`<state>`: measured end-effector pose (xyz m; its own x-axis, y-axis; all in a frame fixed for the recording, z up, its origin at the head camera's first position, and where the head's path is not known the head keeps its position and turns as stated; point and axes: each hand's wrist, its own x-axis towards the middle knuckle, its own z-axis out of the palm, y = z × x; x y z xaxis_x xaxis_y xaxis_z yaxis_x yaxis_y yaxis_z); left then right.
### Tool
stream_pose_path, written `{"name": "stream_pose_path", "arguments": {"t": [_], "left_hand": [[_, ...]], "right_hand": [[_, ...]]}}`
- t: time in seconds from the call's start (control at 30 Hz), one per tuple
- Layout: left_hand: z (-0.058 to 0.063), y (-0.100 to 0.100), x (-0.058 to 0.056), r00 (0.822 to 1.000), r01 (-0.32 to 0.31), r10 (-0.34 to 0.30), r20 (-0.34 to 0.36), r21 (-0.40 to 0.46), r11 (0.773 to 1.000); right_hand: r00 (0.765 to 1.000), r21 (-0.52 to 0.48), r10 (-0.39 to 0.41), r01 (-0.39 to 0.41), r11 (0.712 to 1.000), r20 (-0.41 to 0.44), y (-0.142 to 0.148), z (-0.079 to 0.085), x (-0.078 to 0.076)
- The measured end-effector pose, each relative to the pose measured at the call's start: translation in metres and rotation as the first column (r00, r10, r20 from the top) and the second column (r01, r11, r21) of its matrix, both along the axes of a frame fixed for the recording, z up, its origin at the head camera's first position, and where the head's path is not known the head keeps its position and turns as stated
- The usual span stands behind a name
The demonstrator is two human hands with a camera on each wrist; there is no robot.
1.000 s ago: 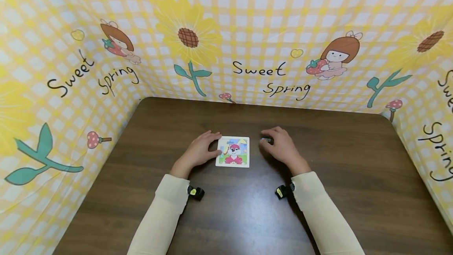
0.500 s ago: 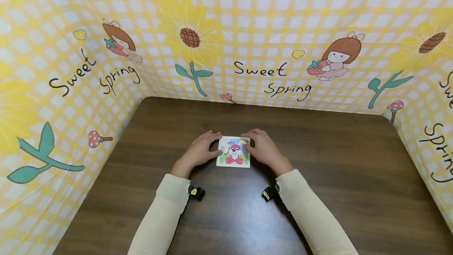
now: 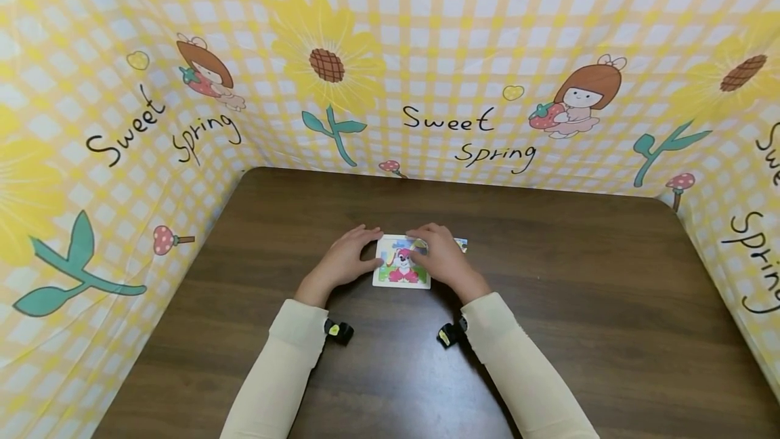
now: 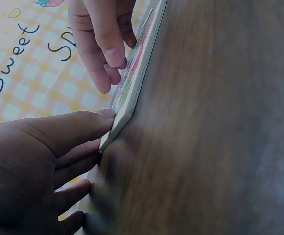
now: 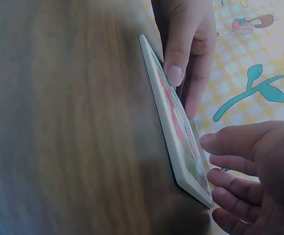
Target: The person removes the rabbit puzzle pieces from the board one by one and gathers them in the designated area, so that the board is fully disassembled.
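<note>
A small square jigsaw puzzle (image 3: pixel 402 276) with a white frame and a pink cartoon animal lies flat on the table. The left hand (image 3: pixel 344 259) holds its left side, thumb on the face and fingers along the edge. Over the upper right part is the right hand (image 3: pixel 445 259), its thumb by the picture and its fingers loosely bent around the far right corner. No piece shows between the right fingers (image 5: pixel 235 186). A small printed piece (image 3: pixel 462 245) peeks out just right of the right hand, partly hidden by it.
The brown wooden table (image 3: pixel 579 303) reaches out on all sides of the puzzle. A yellow checked cloth (image 3: pixel 457 39) with flowers and lettering surrounds its back and sides. Each wrist carries a black strap with a small camera (image 3: pixel 338 332).
The right hand has moved left from beside the puzzle to over its upper right part. The small piece shows again at the hand's right. The left hand stays at the puzzle's left side.
</note>
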<state>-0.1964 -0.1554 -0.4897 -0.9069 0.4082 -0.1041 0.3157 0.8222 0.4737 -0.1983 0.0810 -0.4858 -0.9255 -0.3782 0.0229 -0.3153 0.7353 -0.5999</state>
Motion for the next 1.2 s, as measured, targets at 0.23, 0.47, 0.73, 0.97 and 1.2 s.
{"name": "stream_pose_path", "arguments": {"t": [0.23, 0.47, 0.73, 0.97, 1.2], "left_hand": [[0.0005, -0.0006, 0.0008, 1.000, 0.002, -0.002, -0.003, 0.012, 1.000], [0.0017, -0.0009, 0.0005, 1.000, 0.001, -0.001, 0.002, 0.011, 1.000], [0.0051, 0.0008, 0.0021, 1.000, 0.000, 0.000, 0.017, 0.012, 1.000], [0.0057, 0.0015, 0.0026, 1.000, -0.002, 0.002, 0.016, 0.012, 1.000], [0.0053, 0.0015, 0.0025, 1.000, -0.018, 0.017, 0.022, 0.010, 1.000]], "right_hand": [[0.999, -0.030, -0.023, 0.022, 0.999, -0.039, -0.0053, -0.0048, 0.0014], [0.998, -0.027, -0.024, 0.023, 0.999, -0.051, -0.0057, -0.0067, 0.0008], [0.999, -0.015, -0.021, 0.020, 1.000, -0.050, -0.0042, -0.0080, 0.0023], [0.998, -0.027, -0.017, 0.016, 1.000, -0.052, -0.0032, -0.0086, 0.0021], [0.999, -0.033, -0.015, 0.013, 0.999, -0.049, -0.0030, -0.0075, 0.0007]]}}
